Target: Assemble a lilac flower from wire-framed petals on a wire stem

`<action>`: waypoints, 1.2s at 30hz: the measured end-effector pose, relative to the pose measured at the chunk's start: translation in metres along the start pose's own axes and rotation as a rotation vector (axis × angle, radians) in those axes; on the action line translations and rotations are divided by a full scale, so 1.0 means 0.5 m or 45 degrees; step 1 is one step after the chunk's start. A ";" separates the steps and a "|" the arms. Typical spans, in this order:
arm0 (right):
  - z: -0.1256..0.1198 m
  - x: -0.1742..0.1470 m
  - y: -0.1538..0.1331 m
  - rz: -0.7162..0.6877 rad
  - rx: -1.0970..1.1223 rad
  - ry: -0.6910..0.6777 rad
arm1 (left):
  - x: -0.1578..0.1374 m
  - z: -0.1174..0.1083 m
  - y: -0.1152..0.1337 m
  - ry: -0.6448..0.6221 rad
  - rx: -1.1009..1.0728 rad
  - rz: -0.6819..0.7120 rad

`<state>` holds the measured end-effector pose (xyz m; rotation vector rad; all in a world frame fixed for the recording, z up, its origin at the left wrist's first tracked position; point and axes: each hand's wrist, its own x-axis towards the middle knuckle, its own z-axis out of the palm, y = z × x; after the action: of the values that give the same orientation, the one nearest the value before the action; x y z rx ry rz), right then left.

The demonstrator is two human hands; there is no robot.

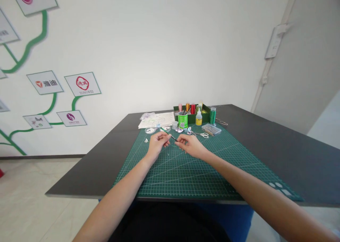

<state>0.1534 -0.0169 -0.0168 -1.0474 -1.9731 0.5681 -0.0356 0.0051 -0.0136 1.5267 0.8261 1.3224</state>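
Observation:
Between my two hands runs a thin stem (173,138), green toward its far end and dark near my right hand. A small pale-blue flower-like piece (158,125) appears at the stem's far end. My left hand (158,142) pinches the stem near its middle with thumb and fingers. At the near end, the fingertips of my right hand (189,144) are closed on it too. Both hands are above a green cutting mat (183,178). A small white petal-like scrap (146,140) lies left of my left hand. Fine details of the stem are too small to tell.
Behind the hands stand a green can (183,121) with dark sticks, a glue bottle (198,118), and a green thread spool (213,116). Scissors (204,135) and a clear case (211,129) lie right. A box (205,117) holds several spools; white sheets (159,120) lie left.

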 end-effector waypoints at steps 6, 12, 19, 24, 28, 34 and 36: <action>-0.001 0.000 -0.001 0.027 0.006 -0.012 | -0.002 0.001 0.003 -0.002 -0.003 0.001; -0.001 0.002 -0.002 0.073 0.049 -0.062 | -0.001 -0.001 0.000 0.014 -0.008 0.006; -0.001 0.001 0.000 0.072 0.037 -0.074 | -0.003 -0.001 0.004 0.012 -0.010 -0.010; -0.002 0.000 0.003 0.053 0.002 -0.087 | -0.003 0.000 0.005 0.003 -0.010 -0.007; -0.006 -0.001 0.001 0.025 -0.024 -0.106 | -0.003 0.000 0.004 -0.010 -0.016 -0.006; -0.012 -0.003 -0.007 -0.094 -0.193 -0.120 | -0.002 -0.001 0.002 -0.010 -0.032 -0.011; -0.013 -0.003 -0.007 -0.103 -0.275 -0.106 | -0.002 0.000 0.003 -0.010 -0.037 -0.012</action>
<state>0.1576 -0.0201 -0.0113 -1.0829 -2.1759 0.3660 -0.0361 0.0037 -0.0128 1.5025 0.8049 1.3159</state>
